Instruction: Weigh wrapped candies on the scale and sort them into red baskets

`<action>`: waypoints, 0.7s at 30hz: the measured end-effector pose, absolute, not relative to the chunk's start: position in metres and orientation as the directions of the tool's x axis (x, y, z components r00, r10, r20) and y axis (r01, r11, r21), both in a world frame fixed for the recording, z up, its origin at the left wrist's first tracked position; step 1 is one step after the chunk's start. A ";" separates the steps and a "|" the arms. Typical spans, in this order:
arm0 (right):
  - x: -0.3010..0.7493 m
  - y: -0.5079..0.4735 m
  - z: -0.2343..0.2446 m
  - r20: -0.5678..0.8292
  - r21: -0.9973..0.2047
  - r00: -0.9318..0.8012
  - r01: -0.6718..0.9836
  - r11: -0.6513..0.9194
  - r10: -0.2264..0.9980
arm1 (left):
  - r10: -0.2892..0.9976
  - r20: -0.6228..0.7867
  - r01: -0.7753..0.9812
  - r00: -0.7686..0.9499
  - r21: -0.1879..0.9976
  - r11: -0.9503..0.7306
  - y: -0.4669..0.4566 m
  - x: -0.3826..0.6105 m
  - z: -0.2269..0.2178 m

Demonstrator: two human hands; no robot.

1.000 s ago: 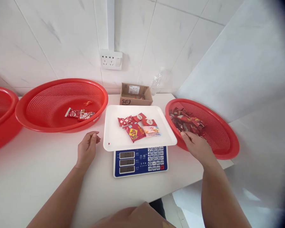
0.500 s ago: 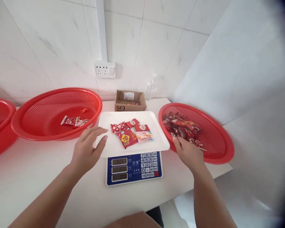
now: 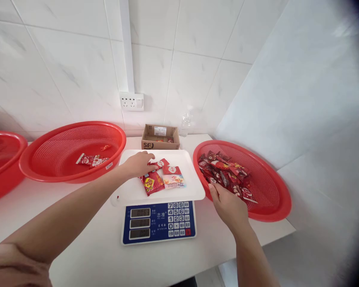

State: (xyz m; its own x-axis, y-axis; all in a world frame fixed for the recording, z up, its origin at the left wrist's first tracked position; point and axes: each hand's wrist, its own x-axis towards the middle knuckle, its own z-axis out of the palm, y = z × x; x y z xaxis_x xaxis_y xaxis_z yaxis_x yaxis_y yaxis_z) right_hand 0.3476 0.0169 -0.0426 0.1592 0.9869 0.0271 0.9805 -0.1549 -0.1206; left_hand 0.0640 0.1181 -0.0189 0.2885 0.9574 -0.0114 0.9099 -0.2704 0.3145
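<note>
My left hand [image 3: 138, 163] reaches over the white tray [image 3: 131, 191] of a blue digital scale [image 3: 158, 221]. Its fingers curl down on the leftmost of several red snack packets [image 3: 160, 175] lying on the tray; that packet is mostly hidden under the hand. My right hand [image 3: 228, 205] rests at the near left rim of the right red basket [image 3: 272, 207], fingers closed against the rim. That basket holds a heap of red packets [image 3: 224, 171].
A second red basket [image 3: 48, 175] with a few packets [image 3: 91, 160] stands to the left of the scale, and part of a third [image 3: 2, 159] shows at the far left. A small cardboard box [image 3: 160, 137] and a clear bottle [image 3: 184, 121] stand against the tiled wall. The counter ends just right of the right basket.
My left hand has moved from the counter left of the scale up onto the tray and closed over the packets. My right hand stays at the basket rim. The view has tilted upward.
</note>
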 end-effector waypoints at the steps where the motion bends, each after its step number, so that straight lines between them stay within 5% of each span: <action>1: 0.348 0.017 -0.043 0.027 -0.123 0.157 0.981 -0.153 0.987 | 0.962 -0.029 0.920 0.273 0.300 -0.252 0.121 0.063 -0.019; 9: 0.350 0.017 -0.043 0.018 -0.143 0.143 0.980 -0.139 0.990 | 0.948 -0.138 0.921 0.286 0.314 -0.232 0.124 0.046 -0.004; 16: 0.350 0.017 -0.042 0.006 -0.140 0.153 0.979 -0.151 0.988 | 0.975 -0.056 0.912 0.215 0.369 -0.180 0.107 0.046 0.011; 21: 0.351 0.017 -0.044 0.041 -0.118 0.158 0.981 -0.152 0.987 | 0.987 0.155 0.669 0.049 0.729 -0.148 0.076 0.032 0.028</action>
